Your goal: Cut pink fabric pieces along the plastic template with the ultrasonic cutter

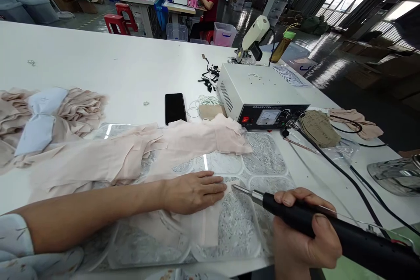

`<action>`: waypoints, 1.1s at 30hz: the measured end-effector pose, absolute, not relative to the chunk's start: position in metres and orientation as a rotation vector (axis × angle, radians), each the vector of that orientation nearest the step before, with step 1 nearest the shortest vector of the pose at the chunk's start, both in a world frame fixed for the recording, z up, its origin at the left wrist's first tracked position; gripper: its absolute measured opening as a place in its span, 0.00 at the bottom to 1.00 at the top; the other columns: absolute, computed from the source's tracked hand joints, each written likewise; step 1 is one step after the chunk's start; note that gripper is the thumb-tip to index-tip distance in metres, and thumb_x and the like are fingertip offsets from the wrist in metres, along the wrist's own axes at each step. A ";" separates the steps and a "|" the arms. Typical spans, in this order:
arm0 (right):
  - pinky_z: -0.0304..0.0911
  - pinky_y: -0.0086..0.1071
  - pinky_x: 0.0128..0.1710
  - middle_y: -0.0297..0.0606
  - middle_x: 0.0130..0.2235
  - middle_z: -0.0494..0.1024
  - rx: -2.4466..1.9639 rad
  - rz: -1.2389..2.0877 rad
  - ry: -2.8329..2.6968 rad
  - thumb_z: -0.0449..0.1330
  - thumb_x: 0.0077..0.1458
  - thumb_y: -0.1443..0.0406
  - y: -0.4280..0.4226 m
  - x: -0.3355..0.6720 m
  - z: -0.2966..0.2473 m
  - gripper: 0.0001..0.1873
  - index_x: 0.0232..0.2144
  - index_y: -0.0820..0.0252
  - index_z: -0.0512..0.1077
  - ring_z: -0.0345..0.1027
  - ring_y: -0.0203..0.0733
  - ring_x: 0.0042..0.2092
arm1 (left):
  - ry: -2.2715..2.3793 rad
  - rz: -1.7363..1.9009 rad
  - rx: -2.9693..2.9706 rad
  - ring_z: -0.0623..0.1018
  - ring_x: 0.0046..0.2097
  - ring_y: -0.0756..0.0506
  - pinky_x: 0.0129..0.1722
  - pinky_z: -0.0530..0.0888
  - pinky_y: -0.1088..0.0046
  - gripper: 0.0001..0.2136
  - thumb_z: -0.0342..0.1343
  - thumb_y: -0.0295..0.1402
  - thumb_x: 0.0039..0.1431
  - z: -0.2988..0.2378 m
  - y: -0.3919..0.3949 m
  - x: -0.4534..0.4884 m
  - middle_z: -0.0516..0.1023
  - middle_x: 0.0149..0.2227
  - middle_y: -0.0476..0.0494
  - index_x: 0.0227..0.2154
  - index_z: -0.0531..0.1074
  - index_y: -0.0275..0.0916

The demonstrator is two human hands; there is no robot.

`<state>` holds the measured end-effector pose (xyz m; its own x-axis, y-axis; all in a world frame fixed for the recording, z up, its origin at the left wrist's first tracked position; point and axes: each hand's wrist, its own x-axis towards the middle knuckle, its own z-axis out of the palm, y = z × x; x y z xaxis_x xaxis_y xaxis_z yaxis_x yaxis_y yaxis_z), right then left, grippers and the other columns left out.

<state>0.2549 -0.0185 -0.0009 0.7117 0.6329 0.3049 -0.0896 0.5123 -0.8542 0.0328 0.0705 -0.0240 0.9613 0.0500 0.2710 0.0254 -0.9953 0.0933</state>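
Observation:
My left hand [197, 192] lies flat with fingers stretched out, pressing a thin pale-pink fabric piece [208, 227] onto a clear patterned mat [239, 227]. In my right hand [308, 232] is a black ultrasonic cutter handpiece [292, 212], its metal tip pointing left. That tip sits close to the fabric's edge, just beyond my left fingertips; whether it touches I cannot tell. Further back on the mat, more pale-pink fabric pieces [197, 140] are spread in overlapping layers. A cable runs from the grey control box [262, 92] on the right.
A black phone [175, 108] lies behind the fabric. Gathered pink fabric [82, 109] with a white tied strip [44, 116] is at left. Black scraps [210, 76] and a cream handheld tool [254, 37] are near the box. A glass jar [397, 177] lies at right. A person in red [210, 2] sits beyond.

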 end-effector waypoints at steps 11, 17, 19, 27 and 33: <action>0.64 0.36 0.24 0.33 0.27 0.70 -0.960 0.485 -0.626 0.55 0.39 0.64 -0.029 0.260 0.001 0.07 0.25 0.59 0.68 0.63 0.36 0.25 | 0.383 0.492 3.019 0.69 0.29 0.46 0.28 0.66 0.69 0.10 0.44 0.25 0.67 0.002 0.024 0.024 0.71 0.30 0.42 0.47 0.66 0.29; 0.65 0.38 0.25 0.34 0.27 0.70 -0.971 0.452 -0.680 0.56 0.41 0.65 -0.041 0.268 0.006 0.06 0.26 0.60 0.69 0.64 0.37 0.25 | 0.353 0.339 3.009 0.69 0.34 0.45 0.36 0.68 0.67 0.09 0.44 0.22 0.65 0.003 0.024 0.018 0.71 0.36 0.40 0.44 0.67 0.32; 0.65 0.38 0.25 0.34 0.28 0.71 -0.990 0.454 -0.697 0.56 0.43 0.65 -0.049 0.271 0.007 0.06 0.27 0.60 0.69 0.64 0.38 0.25 | 0.318 0.298 3.010 0.70 0.36 0.44 0.39 0.69 0.66 0.09 0.44 0.22 0.64 0.006 0.031 0.017 0.71 0.37 0.39 0.43 0.68 0.32; 0.67 0.37 0.27 0.34 0.30 0.70 -0.952 0.469 -0.782 0.57 0.47 0.65 -0.064 0.275 0.007 0.06 0.31 0.58 0.69 0.64 0.37 0.28 | 0.501 0.476 2.929 0.74 0.39 0.43 0.38 0.73 0.66 0.11 0.46 0.27 0.67 0.002 0.018 0.026 0.74 0.39 0.36 0.48 0.67 0.30; 0.69 0.38 0.31 0.35 0.30 0.70 -0.951 0.525 -0.813 0.57 0.50 0.64 -0.073 0.278 0.004 0.07 0.34 0.58 0.69 0.66 0.39 0.32 | 0.347 0.407 2.977 0.73 0.51 0.41 0.51 0.71 0.60 0.12 0.45 0.29 0.69 0.000 0.042 0.019 0.74 0.49 0.36 0.49 0.69 0.34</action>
